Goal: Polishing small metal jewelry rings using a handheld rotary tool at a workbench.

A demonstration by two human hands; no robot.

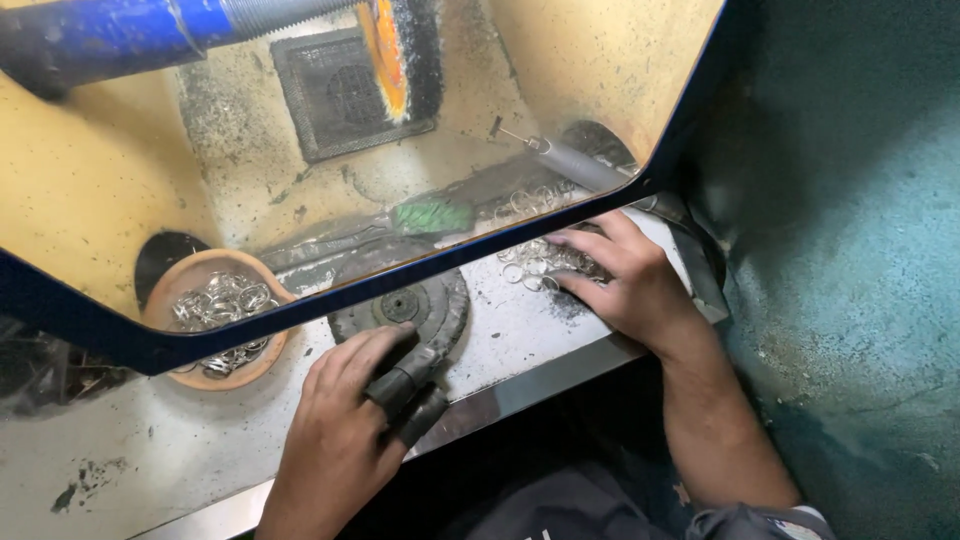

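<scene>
My right hand (625, 285) rests with fingers spread, grip open, on loose metal rings (535, 262) at 2 o'clock on the counter (140, 450). My left hand (345, 425), grip half-curled and empty, touches the dark disc (405, 305).

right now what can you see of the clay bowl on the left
The clay bowl is round, terracotta-coloured and shallow, standing upright on the dusty metal bench left of the left hand, apart from it. It holds a heap of shiny silver rings. The blue-framed shield crosses over it, so its far part shows through the window.
</scene>
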